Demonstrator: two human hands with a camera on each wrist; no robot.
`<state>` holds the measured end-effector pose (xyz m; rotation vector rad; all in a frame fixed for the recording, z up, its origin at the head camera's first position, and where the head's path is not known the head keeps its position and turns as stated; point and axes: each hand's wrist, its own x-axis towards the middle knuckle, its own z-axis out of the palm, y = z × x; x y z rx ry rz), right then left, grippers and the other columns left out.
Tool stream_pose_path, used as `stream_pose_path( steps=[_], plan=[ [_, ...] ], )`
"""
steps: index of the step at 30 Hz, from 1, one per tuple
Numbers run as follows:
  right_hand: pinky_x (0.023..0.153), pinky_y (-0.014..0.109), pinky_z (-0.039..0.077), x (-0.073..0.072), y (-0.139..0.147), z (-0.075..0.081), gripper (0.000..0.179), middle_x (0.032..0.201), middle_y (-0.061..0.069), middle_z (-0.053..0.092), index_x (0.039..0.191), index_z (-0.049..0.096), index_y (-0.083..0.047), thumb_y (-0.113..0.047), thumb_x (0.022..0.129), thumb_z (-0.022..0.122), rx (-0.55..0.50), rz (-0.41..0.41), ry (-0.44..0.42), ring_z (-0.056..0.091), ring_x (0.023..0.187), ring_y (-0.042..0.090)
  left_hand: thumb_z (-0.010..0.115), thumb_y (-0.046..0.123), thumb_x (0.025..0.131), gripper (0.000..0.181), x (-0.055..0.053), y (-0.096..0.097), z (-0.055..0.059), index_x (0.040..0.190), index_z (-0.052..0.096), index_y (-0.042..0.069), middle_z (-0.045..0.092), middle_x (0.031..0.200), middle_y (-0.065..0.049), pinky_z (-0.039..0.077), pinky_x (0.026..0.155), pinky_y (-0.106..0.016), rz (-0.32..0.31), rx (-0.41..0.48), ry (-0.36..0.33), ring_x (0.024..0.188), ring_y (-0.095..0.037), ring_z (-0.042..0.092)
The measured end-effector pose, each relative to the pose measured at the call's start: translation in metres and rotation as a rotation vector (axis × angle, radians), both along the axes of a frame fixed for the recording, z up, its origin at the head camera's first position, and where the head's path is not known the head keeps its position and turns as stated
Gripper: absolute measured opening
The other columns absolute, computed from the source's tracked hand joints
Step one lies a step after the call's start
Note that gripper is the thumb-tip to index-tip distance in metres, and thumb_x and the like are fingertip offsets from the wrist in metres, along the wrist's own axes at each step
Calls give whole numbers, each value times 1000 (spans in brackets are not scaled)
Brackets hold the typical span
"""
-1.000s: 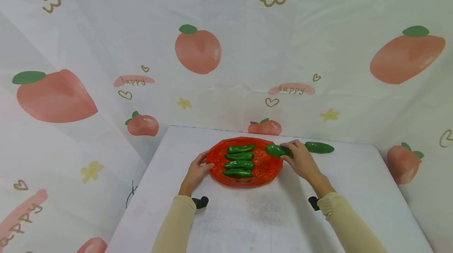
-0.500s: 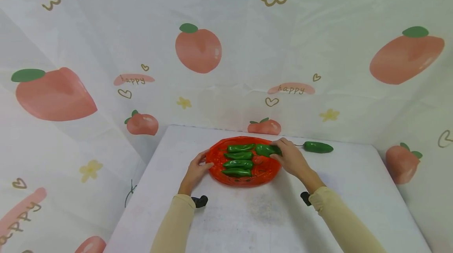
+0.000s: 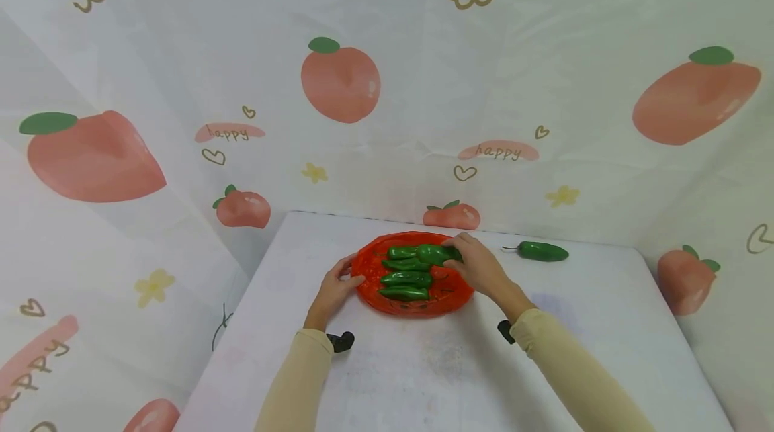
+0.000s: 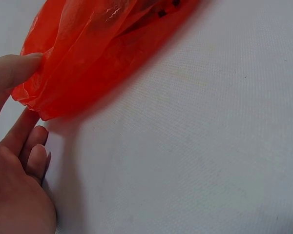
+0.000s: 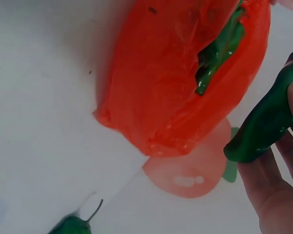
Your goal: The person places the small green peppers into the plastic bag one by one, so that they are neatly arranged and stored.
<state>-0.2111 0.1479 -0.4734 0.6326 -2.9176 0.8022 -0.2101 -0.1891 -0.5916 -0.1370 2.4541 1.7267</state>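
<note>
A red plastic bag (image 3: pixel 367 264) lies spread wide on the table, with several glossy green peppers (image 3: pixel 405 278) side by side in it. My left hand (image 3: pixel 332 288) pinches the bag's left edge, thumb above and fingers beneath, as the left wrist view also shows with the thin red film (image 4: pixel 102 63). Over the bag's right half, my right hand (image 3: pixel 480 265) grips another green pepper (image 3: pixel 434 254) between thumb and fingers. In the right wrist view this pepper (image 5: pixel 266 117) is raised beside the bag, its blunt end free of the fingers.
One more green pepper (image 3: pixel 543 251) with a thin stem rests on the white table (image 3: pixel 423 378) to the right, near the back edge. A white sheet printed with peaches (image 3: pixel 340 84) hangs behind and at both sides. Dark wrist cameras (image 3: pixel 342 342) sit at both cuffs.
My right hand has carried its green pepper leftward, from the bag's right rim to above the peppers inside. My left hand keeps its place at the bag's left edge.
</note>
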Motion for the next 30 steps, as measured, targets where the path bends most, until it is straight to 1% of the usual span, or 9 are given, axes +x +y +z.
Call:
stream_pose_path(
  steps=[4,7,10,14,20,23,26,30],
  plan=[
    [102,48,54,-6,-11,-2,41,117,10,66,125,66,-6,-15,88,79,-13,15,-15,63,109,27,70,23,95,57,0,-1,-2,148,52,29,59,142,-7,47,109,-50,4,-21,-9,130,-28,53],
    [103,48,53,-11,-19,-4,40,118,10,66,126,66,-6,-15,89,78,-17,32,-27,64,110,27,70,22,94,57,-1,-1,-2,148,52,29,59,142,-7,47,108,-49,11,-33,3,129,-27,54],
    [105,48,53,-16,-25,-9,40,121,10,67,127,66,-6,-15,90,77,-16,34,-53,64,112,27,70,21,94,57,-2,-1,-2,148,53,28,60,142,-8,47,108,-49,9,-27,14,129,-28,54],
    [104,46,53,-20,-30,-15,40,123,9,68,128,67,-7,-16,90,77,-4,11,-80,66,114,26,71,21,94,57,-2,0,0,148,53,28,60,142,-8,47,108,-49,2,-19,2,128,-28,54],
    [106,45,52,-30,-40,-21,39,126,10,67,129,66,-7,-17,92,76,-17,12,-92,64,117,26,71,23,94,57,-2,1,0,148,53,28,59,143,-7,45,109,-49,8,-36,18,129,-27,54],
    [108,45,51,-33,-43,-24,40,127,10,66,130,65,-7,-17,92,75,-8,0,-104,63,119,27,71,21,94,57,-3,1,0,147,53,28,59,144,-8,46,108,-47,6,-14,20,128,-27,55],
    [109,45,51,-36,-47,-27,42,129,10,66,131,64,-8,-18,92,75,-4,-20,-134,62,120,26,71,21,94,57,-2,1,1,147,54,27,59,144,-8,46,107,-46,1,6,16,128,-28,55],
    [111,45,50,-40,-52,-30,42,130,9,65,132,64,-8,-18,92,75,-21,-42,-176,62,121,26,70,23,95,56,-1,1,3,148,53,29,58,145,-6,48,107,-47,5,5,2,128,-27,54]
  ],
)
